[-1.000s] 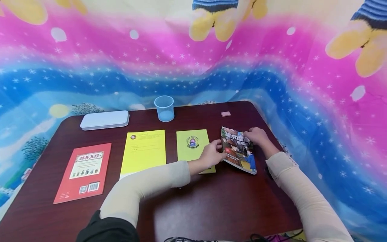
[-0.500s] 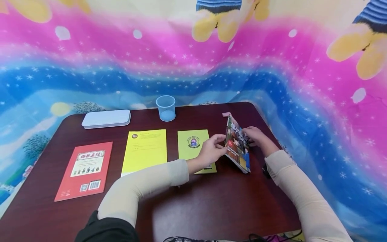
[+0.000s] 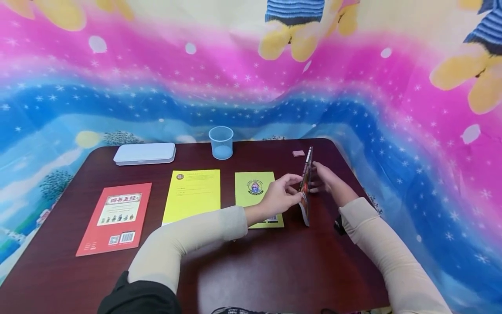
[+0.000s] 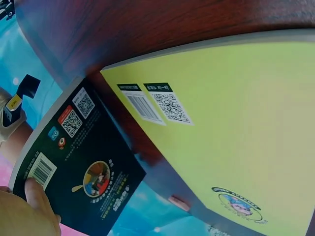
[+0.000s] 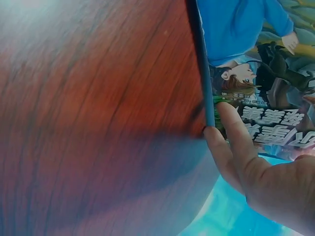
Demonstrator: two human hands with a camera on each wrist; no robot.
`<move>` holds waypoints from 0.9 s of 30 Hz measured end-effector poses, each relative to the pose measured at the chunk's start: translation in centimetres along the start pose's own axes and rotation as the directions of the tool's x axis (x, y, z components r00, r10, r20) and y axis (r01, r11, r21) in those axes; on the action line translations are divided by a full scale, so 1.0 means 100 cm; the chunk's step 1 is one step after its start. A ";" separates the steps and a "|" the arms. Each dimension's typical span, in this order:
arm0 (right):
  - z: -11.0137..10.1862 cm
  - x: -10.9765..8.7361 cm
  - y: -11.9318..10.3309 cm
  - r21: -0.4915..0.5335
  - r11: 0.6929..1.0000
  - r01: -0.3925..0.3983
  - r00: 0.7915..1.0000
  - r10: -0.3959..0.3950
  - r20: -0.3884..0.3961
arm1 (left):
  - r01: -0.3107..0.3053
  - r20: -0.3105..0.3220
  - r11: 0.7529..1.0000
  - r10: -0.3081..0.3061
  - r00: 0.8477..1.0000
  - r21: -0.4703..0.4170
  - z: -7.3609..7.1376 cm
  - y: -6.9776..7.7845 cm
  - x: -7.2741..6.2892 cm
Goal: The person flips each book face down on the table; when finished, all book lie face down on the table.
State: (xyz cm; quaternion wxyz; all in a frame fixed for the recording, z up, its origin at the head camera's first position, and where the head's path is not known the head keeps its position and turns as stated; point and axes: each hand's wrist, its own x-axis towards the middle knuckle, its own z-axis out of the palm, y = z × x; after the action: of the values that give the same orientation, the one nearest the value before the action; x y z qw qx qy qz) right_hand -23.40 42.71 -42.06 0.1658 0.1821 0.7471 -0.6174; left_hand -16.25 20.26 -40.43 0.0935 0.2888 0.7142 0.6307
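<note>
A comic-style paperback book (image 3: 306,187) stands on edge at the right of the table, almost edge-on in the head view. My left hand (image 3: 283,193) pinches its near left side; in the left wrist view a finger lies on the dark back cover (image 4: 98,162) beside a barcode. On the other side is my right hand (image 3: 327,181), extended fingers (image 5: 234,128) touching the illustrated front cover (image 5: 275,98) along its edge. Under my left forearm and hand lies a yellow-green book (image 3: 255,183), partly covered.
Further left lie a bright yellow book (image 3: 194,192) and a red book (image 3: 117,218). A white case (image 3: 145,153), a blue cup (image 3: 222,144) and a small pink eraser (image 3: 298,153) line the back of the table (image 3: 259,270). A printed curtain (image 3: 176,87) hangs behind.
The book has tipped up from lying nearly flat, cover up, to standing on edge. My right fingers have shifted from its far right edge onto the front cover.
</note>
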 end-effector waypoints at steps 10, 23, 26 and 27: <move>0.010 -0.008 -0.002 0.093 0.996 -0.012 0.999 0.009 0.034 | -0.065 -0.011 0.990 0.067 0.998 0.121 0.005 0.003 -0.004; 0.023 -0.020 -0.025 -0.212 0.951 0.226 0.969 -0.241 -0.051 | -0.093 0.067 0.974 0.080 0.995 0.206 0.014 0.008 -0.003; 0.022 -0.021 -0.030 -0.257 0.951 0.171 0.976 -0.199 -0.089 | -0.057 0.157 0.968 0.018 0.987 0.246 0.014 0.005 -0.003; 0.021 -0.022 -0.029 -0.266 0.950 0.166 0.976 -0.197 -0.092 | -0.049 0.186 0.964 -0.001 0.983 0.262 0.014 0.003 -0.003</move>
State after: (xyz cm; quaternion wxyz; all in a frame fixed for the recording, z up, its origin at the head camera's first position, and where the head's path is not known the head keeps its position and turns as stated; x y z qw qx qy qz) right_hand -22.84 40.02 -38.87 0.0864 0.1255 0.8426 -0.5165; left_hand -15.20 21.31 -40.51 0.1121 0.3644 0.7769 0.5010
